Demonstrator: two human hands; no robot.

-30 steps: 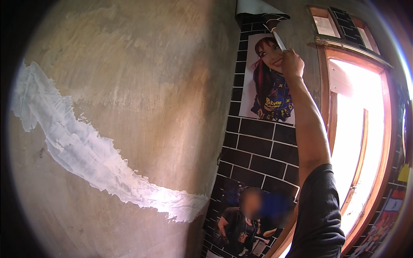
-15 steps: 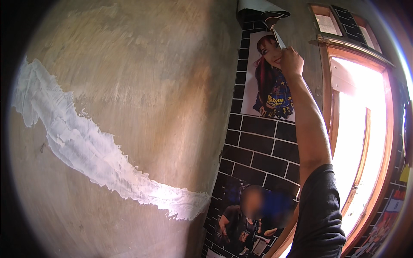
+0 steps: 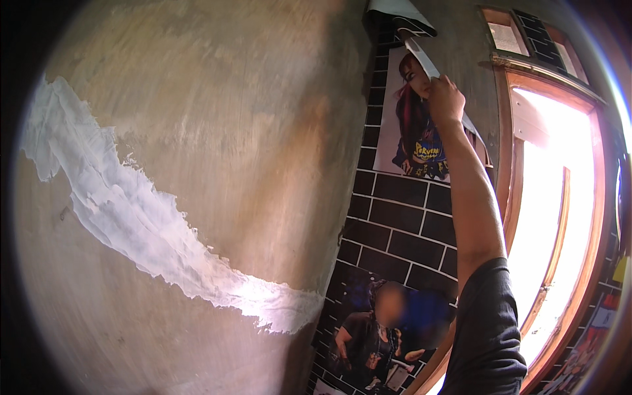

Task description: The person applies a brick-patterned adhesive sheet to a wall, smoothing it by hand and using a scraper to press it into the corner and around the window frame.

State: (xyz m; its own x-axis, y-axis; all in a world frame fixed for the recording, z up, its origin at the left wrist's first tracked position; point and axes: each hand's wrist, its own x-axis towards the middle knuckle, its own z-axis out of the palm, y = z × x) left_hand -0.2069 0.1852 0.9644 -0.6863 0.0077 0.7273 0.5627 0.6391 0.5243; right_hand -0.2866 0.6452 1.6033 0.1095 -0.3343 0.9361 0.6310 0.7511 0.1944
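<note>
My right hand (image 3: pixel 447 100) is raised at the upper right, closed on the loose edge of a black brick-patterned wallpaper (image 3: pixel 398 214). Between the fingers and the upper curl, a pale strip of the paper's backing (image 3: pixel 422 58) shows. A grey flap of it sticks out behind my wrist. Higher up, another piece of the paper curls away from the wall (image 3: pixel 403 12). A poster of a person with red-streaked hair (image 3: pixel 415 131) is on the wallpaper beside my hand, bending with the paper. My left hand is not in view.
On the left, a brown-grey plastered wall (image 3: pixel 217 118) carries a broad diagonal band of white filler (image 3: pixel 145 214). Lower down is a poster of a person in dark clothes (image 3: pixel 362 342). A wooden door frame (image 3: pixel 517 158) with bright light stands right of my arm, below small window openings (image 3: pixel 505 31).
The wallpaper edge in my right hand has been drawn further from the wall, showing more pale backing. The poster's upper part bends more, and a flap now shows behind my wrist.
</note>
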